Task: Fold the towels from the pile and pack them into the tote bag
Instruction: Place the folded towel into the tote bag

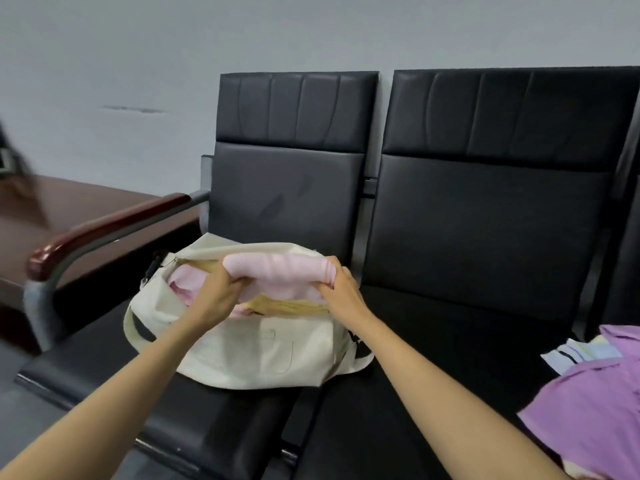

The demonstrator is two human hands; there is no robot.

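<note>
A cream tote bag stands open on the left black seat. A folded pink towel is held over its mouth. My left hand grips the towel's left end and my right hand grips its right end. Inside the bag lie another pink towel and a yellow towel. The pile of towels sits at the right edge, with purple ones on top and a pale striped one beneath.
Two black padded seats stand joined against a grey wall. A brown wooden armrest on a grey metal frame bounds the left seat. A dark wooden table stands further left.
</note>
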